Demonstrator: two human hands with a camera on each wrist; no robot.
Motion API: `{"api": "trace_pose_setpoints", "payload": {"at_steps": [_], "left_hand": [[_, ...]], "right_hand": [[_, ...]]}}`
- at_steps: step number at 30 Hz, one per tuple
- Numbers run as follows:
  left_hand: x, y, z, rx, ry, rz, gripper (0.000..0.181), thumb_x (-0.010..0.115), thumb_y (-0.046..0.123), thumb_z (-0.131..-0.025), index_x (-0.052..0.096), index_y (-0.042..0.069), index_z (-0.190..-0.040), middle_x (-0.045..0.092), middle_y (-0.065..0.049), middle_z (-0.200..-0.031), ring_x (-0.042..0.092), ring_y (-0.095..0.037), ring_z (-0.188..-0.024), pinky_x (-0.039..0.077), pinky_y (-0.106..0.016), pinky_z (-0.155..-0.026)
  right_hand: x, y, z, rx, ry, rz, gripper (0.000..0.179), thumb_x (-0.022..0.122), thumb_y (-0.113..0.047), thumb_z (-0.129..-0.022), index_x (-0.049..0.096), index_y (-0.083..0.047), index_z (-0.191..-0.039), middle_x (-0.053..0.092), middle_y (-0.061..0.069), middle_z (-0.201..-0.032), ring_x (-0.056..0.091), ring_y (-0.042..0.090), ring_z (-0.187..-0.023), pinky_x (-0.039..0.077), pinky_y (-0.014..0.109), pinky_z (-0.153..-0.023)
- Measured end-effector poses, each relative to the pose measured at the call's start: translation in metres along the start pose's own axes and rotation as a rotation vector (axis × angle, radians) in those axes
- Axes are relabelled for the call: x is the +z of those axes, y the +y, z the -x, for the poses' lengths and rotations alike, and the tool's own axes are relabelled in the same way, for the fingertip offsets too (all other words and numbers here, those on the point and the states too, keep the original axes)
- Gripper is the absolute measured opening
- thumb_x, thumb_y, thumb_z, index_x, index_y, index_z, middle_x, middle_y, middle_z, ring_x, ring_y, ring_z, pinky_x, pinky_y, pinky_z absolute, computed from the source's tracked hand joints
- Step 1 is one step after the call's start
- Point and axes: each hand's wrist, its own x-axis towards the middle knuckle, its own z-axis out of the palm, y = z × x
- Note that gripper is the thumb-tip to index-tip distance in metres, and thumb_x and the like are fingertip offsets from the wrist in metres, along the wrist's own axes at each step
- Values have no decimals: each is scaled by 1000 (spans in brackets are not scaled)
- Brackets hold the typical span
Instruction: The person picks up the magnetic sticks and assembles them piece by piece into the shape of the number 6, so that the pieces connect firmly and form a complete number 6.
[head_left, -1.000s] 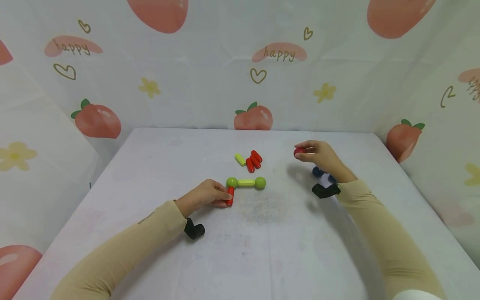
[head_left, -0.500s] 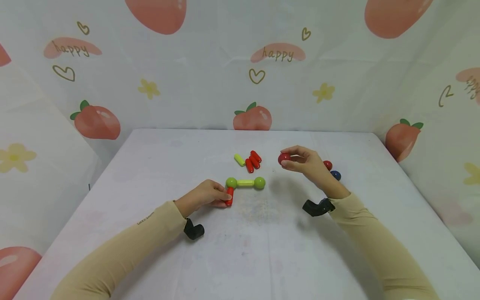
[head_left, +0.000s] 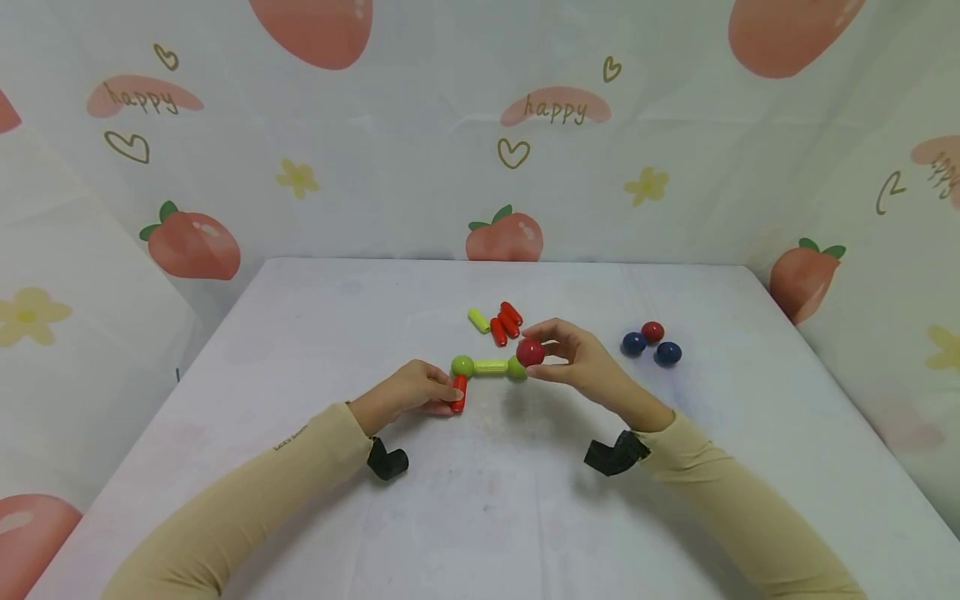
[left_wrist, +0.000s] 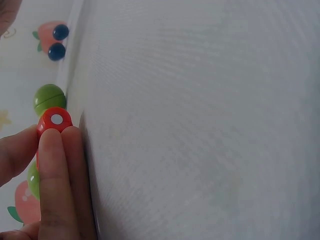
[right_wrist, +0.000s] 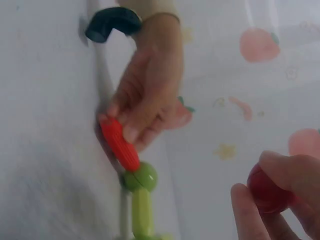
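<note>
My left hand (head_left: 411, 388) pinches a red rod (head_left: 459, 393), whose far end touches a green ball (head_left: 462, 366). A yellow-green rod (head_left: 491, 367) joins that ball to a second green ball (head_left: 516, 367) on the right. In the left wrist view a pale round disc shows in the near end of the red rod (left_wrist: 56, 120). Between thumb and fingers my right hand (head_left: 581, 360) holds a dark red ball (head_left: 530, 352). In the head view this ball partly covers the second green ball; whether they touch I cannot tell.
Several loose rods lie behind the joined pieces: a yellow-green rod (head_left: 478, 320) and red rods (head_left: 508, 321). To the right sit a red ball (head_left: 652, 332) and two blue balls (head_left: 668, 353). A printed cloth (head_left: 405, 183) hangs behind the white table (head_left: 480, 517).
My right hand has carried the dark red ball left and toward me, from near the loose balls to the second green ball. My left hand has stayed still on the red rod.
</note>
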Motion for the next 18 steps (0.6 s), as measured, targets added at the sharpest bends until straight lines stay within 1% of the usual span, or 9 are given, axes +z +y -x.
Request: {"api": "trace_pose_setpoints", "payload": {"at_steps": [2, 5, 9, 15, 18], "left_hand": [[0, 0, -1, -3, 5, -5, 26, 72, 7, -93, 64, -5, -115, 67, -6, -91, 67, -5, -65, 57, -17, -66], [0, -1, -2, -4, 10, -15, 27, 72, 9, -93, 64, -5, -115, 67, -6, -92, 67, -5, -66, 57, -17, -67], [0, -2, -3, 3, 8, -27, 26, 73, 10, -93, 65, -4, -114, 68, -7, -94, 67, -5, -67, 57, -17, -67], [-1, -2, -3, 14, 1, -28, 27, 72, 10, -94, 65, -5, -115, 69, -7, -93, 68, -5, -66, 57, -17, -67], [-1, -2, -3, 28, -3, -31, 27, 72, 10, -94, 65, -5, -115, 69, -6, -92, 68, -5, -66, 58, -17, -67]], "right_hand": [[8, 0, 1, 0, -23, -2, 47, 74, 0, -89, 56, 1, -133, 60, 21, -134, 63, 32, -119, 58, 23, -89], [19, 1, 2, 31, -61, -27, 46, 75, -2, -90, 57, -1, -132, 61, 19, -133, 63, 29, -118, 59, 27, -90], [31, 2, 3, 46, -122, -47, 44, 75, -4, -90, 57, 0, -130, 62, 20, -130, 62, 26, -117, 59, 33, -92], [46, 7, 2, 49, -188, -28, 43, 75, -7, -91, 57, 0, -130, 59, 20, -134, 63, 24, -113, 60, 34, -90], [53, 10, 0, 43, -216, -22, 42, 74, -6, -91, 58, 1, -130, 57, 20, -135, 65, 24, -112, 60, 35, -92]]}}
